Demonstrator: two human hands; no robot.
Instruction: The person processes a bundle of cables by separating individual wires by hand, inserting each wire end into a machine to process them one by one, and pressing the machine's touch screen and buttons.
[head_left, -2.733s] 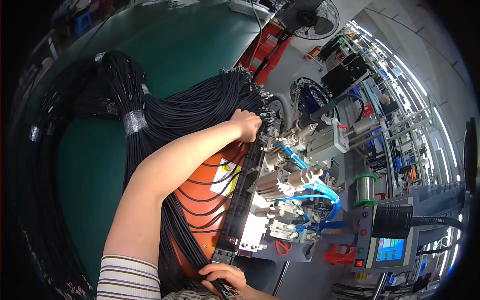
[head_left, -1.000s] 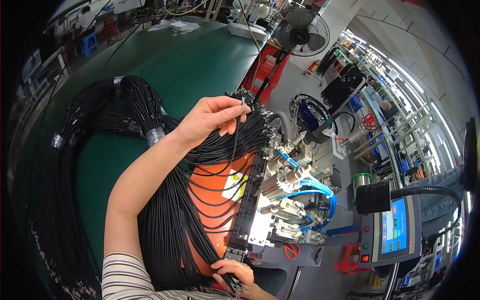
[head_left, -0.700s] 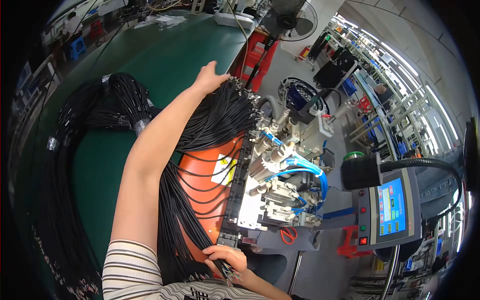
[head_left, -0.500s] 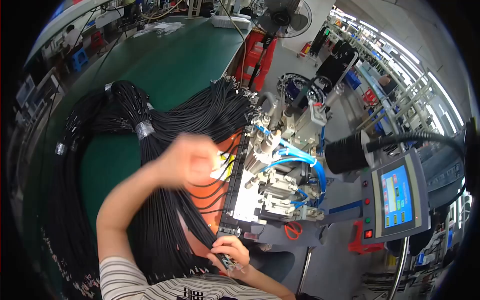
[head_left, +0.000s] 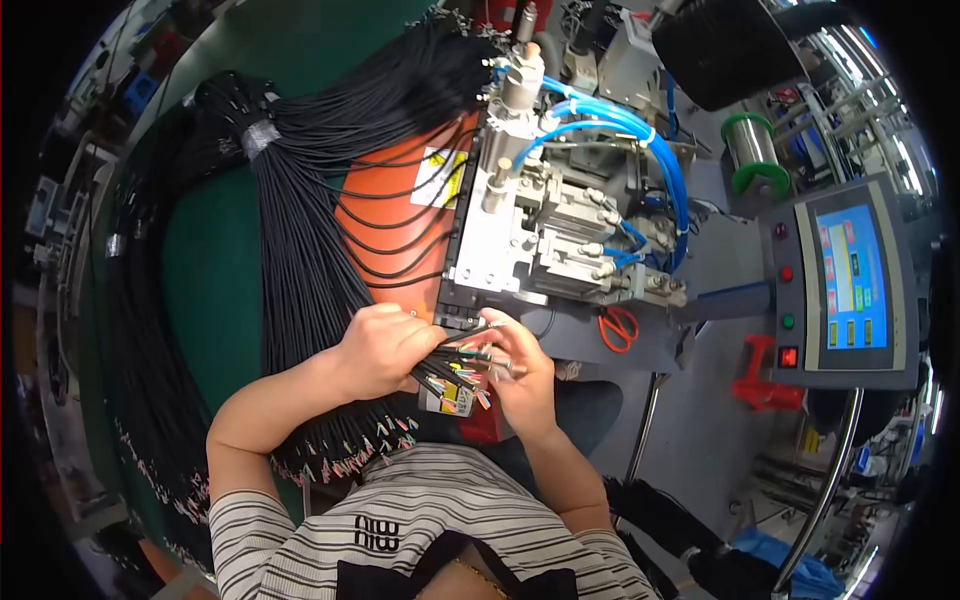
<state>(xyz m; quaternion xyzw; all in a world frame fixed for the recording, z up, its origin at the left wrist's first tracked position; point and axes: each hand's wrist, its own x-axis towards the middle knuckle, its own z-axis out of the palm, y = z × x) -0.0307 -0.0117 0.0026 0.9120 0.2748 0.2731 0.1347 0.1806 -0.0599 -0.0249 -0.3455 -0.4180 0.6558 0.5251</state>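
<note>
My left hand (head_left: pixel 385 348) is closed around a bunch of black cables, just in front of the machine's near corner. The stripped cable ends (head_left: pixel 455 385) stick out past its fingers, showing coloured inner wires. My right hand (head_left: pixel 528 380) faces it from the other side, with thumb and fingers pinched on a cable end at the top of the bunch. A large bundle of black cables (head_left: pixel 305 235) runs over the table to the left, bound by a silvery tape band (head_left: pixel 260 138). Several single cables (head_left: pixel 400 225) lead across the orange panel (head_left: pixel 385 180) into the machine's edge.
The metal machine (head_left: pixel 570 220) with blue air hoses (head_left: pixel 665 170) stands ahead to the right. A control panel with a touchscreen (head_left: pixel 850 280) is mounted farther right. Red-handled scissors (head_left: pixel 618 328) lie beside the machine. A wire spool (head_left: pixel 752 150) stands behind.
My left hand has come down from above the orange panel and now grips the cable bunch. My right hand has moved up beside it, to the cable ends. The view has tilted down.
</note>
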